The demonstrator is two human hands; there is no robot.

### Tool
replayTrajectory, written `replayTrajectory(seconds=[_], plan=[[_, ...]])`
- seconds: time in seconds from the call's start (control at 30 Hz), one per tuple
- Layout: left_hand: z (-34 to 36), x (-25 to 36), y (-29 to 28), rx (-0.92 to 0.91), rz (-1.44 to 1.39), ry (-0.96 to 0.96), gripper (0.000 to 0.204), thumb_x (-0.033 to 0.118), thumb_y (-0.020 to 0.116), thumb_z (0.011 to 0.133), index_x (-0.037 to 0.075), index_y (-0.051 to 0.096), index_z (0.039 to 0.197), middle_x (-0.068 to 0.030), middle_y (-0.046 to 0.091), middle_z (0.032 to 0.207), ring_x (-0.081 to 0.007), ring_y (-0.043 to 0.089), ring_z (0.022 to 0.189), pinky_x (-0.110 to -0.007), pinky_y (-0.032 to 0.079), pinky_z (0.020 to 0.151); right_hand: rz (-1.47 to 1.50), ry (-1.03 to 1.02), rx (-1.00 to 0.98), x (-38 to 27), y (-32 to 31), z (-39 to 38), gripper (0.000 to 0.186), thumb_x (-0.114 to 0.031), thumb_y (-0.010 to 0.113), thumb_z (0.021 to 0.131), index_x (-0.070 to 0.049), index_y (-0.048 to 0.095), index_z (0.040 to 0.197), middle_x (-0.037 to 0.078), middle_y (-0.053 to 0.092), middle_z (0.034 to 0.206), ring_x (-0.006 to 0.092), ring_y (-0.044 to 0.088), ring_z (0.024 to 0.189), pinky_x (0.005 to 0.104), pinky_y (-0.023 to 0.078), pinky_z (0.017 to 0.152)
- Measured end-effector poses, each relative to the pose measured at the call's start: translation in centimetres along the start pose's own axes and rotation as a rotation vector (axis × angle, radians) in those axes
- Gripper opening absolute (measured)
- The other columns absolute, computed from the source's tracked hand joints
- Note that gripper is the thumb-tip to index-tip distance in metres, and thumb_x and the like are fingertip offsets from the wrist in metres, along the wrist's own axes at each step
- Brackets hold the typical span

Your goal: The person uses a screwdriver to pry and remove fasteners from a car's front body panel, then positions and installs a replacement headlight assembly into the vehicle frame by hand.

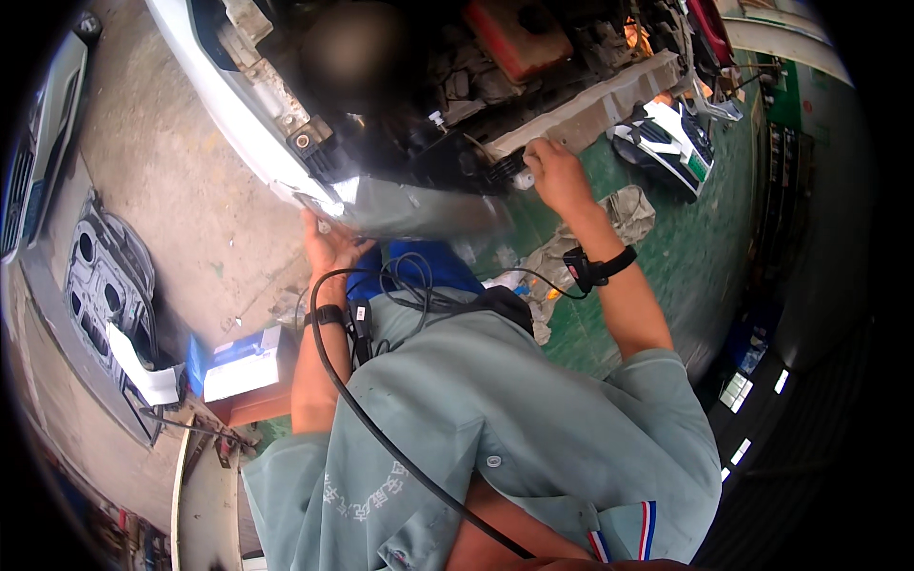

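A car headlight (419, 206) with a clear, shiny lens and a dark housing sits at the open front corner of a vehicle, beside the white fender (228, 105). My left hand (328, 246) grips its outer left end from below, thumb apart; part of the fingers is hidden behind the lens. At the inner right end, my right hand (557, 176) has its fingers curled at the black ribbed edge of the housing, near a small whitish round part (524, 180). The exact contact of those fingertips is partly hidden.
The exposed brown crossmember (590, 103) runs behind my right hand. A white and black car part (666, 145) and crumpled cloth (628, 214) lie on the green floor. At left are a black door-shaped panel (109, 276) and a box (249, 366). Black cable (333, 357) loops across my front.
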State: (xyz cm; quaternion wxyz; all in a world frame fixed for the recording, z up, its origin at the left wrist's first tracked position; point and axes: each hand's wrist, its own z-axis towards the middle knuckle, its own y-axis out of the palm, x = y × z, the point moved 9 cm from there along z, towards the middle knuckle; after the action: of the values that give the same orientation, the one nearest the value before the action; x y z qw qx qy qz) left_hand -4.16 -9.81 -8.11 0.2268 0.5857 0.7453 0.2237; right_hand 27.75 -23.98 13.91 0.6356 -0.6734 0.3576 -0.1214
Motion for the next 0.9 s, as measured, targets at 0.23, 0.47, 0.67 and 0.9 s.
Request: replayTrajectory(seconds=[0.23, 0.47, 0.67, 0.9], plan=[[0.1, 0.1, 0.0, -0.003, 0.047, 0.024, 0.100, 0.083, 0.033, 0.088, 0.007, 0.028, 0.154, -0.0226, 0.029, 0.158, -0.0435, 0.019, 0.148, -0.065, 0.007, 0.117, 0.001, -0.042, -0.055, -0.1, 0.1, 0.0, 0.011, -0.007, 0.061, 0.089, -0.003, 0.056, 0.099, 0.021, 0.063, 0.093, 0.0441, 0.061, 0.090, 0.0504, 0.050, 0.077], [0.7, 0.0, -1.0, 0.005, 0.031, -0.008, 0.101, 0.084, 0.034, 0.087, 0.009, 0.029, 0.154, -0.0217, 0.031, 0.158, -0.0444, 0.022, 0.147, -0.065, 0.009, 0.117, -0.018, -0.070, -0.075, -0.5, 0.2, 0.1, 0.012, -0.008, 0.059, 0.089, -0.004, 0.053, 0.099, 0.023, 0.062, 0.093, 0.0461, 0.060, 0.090, 0.0528, 0.050, 0.077], [0.2, 0.1, -0.2, 0.006, 0.070, 0.028, 0.101, 0.085, 0.033, 0.087, 0.008, 0.031, 0.153, -0.0223, 0.032, 0.157, -0.0444, 0.023, 0.146, -0.066, 0.009, 0.116, -0.063, -0.004, -0.068, 0.6, 0.6, 0.3, 0.013, -0.011, 0.061, 0.090, -0.001, 0.056, 0.098, 0.023, 0.065, 0.092, 0.0446, 0.062, 0.089, 0.0508, 0.050, 0.077], [0.0, 0.1, -0.2, 0.025, 0.097, 0.042, 0.103, 0.086, 0.033, 0.086, 0.007, 0.030, 0.153, -0.0232, 0.031, 0.157, -0.0451, 0.022, 0.146, -0.066, 0.009, 0.116, -0.101, -0.022, -0.082, 0.1, 1.1, 0.0, 0.018, -0.018, 0.061, 0.094, -0.001, 0.054, 0.096, 0.022, 0.064, 0.091, 0.0443, 0.062, 0.087, 0.0512, 0.050, 0.075]])
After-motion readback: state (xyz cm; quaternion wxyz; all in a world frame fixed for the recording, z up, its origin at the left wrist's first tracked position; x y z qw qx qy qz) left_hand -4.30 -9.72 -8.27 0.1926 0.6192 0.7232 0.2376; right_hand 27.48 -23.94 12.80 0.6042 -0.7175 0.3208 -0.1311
